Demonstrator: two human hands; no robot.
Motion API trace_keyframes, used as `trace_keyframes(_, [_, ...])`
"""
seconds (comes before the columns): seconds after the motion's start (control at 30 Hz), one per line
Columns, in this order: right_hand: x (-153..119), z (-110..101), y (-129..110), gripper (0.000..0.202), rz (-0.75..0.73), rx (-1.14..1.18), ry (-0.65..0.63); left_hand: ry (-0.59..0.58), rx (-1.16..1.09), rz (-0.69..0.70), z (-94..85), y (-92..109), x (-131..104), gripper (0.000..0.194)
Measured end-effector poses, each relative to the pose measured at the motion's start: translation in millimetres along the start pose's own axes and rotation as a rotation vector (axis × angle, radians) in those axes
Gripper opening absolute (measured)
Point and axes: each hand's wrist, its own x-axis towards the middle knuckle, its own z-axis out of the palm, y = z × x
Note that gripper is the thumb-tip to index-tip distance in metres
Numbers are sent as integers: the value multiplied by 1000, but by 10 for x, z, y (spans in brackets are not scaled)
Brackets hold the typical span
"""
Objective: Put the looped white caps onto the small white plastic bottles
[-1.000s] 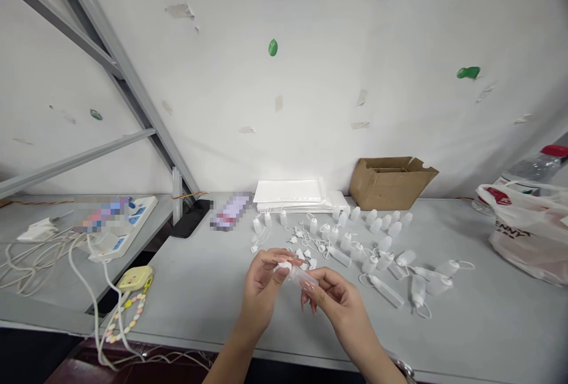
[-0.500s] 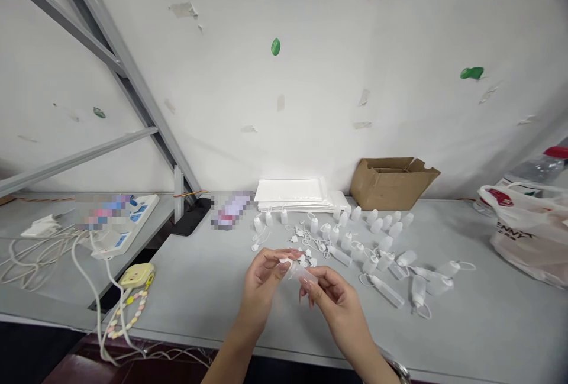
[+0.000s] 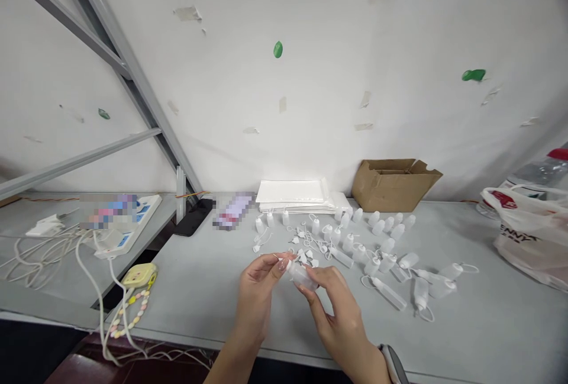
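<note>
Two hands are held together above the near edge of the grey table point(image 3: 213, 289), in front of the cardboard box point(image 3: 393, 184) standing at the wall. A small translucent bottle point(image 3: 300, 276) is gripped by the right hand point(image 3: 333, 307), fingers closed round its body, the bottle tilted with its neck toward the left. The neck end is pinched between thumb and fingertips of the left hand point(image 3: 257, 286); whether a cap is held in that grip cannot be told, the part being too small. The bottle is kept clear of the table surface.

Between the hands and the box a scatter of similar small bottles point(image 3: 377, 248) is noted, some upright in rows just before the box, others lying on their sides nearer the hands. Loose white caps with loops point(image 3: 304, 242) are spread left of these bottles. A stack of white sheets point(image 3: 295, 194) lies left of the box against the wall. A white plastic bag point(image 3: 530, 233) is seen well to the right of the box. Far left of the box, a power strip point(image 3: 128, 227) with white cables point(image 3: 39, 254) and a yellow item point(image 3: 138, 276) are recorded.
</note>
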Motion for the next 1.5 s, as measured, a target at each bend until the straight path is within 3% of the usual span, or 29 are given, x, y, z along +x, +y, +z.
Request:
trace_keyframes(0.1, [25, -10, -33, 24, 106, 81, 40, -25, 42, 34, -25, 32, 0, 16])
trace_keyframes(0.17, [77, -21, -69, 10, 350, 234, -16, -72, 60, 69, -46, 57, 14, 14])
trace_keyframes(0.27, [186, -25, -100, 45, 797, 577, -231, -198, 82, 107, -66, 78, 43, 12])
trace_keyframes(0.33, [236, -12, -90, 55, 942, 716, -307, -227, 159, 105, -67, 71, 56, 10])
trace_keyframes(0.43, [241, 12, -43, 49, 919, 705, -218, -132, 258, 78, -65, 36, 64, 10])
trace_keyframes(0.57, [188, 1, 9, 51, 844, 658, -81, -32, 204, 36, -84, 0, 90, 16])
trace_keyframes(0.7, [185, -21, 1, 36, 896, 728, -134, -64, 164, 40, -97, -10, 119, 16])
trace_keyframes(0.8, [198, -9, -12, 48, 1022, 928, -246, -115, 113, 79, -96, -16, 125, 15])
trace_keyframes(0.87, [189, 13, -8, 56, 1042, 915, -269, -106, 123, 85, -94, -20, 124, 15])
trace_keyframes(1.07, [109, 53, 45, 41, 819, 585, -15, -46, 249, 103, -96, -20, 124, 16])
trace_keyframes(1.27, [141, 27, 26, 52, 1040, 952, -322, -198, 243, 185, -124, -3, 153, 9])
trace_keyframes(1.33, [147, 34, 26, 52, 1033, 897, -285, -183, 286, 177, -120, 10, 151, 9])
trace_keyframes(1.43, [134, 47, 39, 44, 920, 728, -128, -130, 350, 173, -108, 24, 136, 10])
trace_keyframes(1.5, [122, 41, 45, 38, 900, 750, -135, -151, 342, 180, -107, 26, 125, 10])
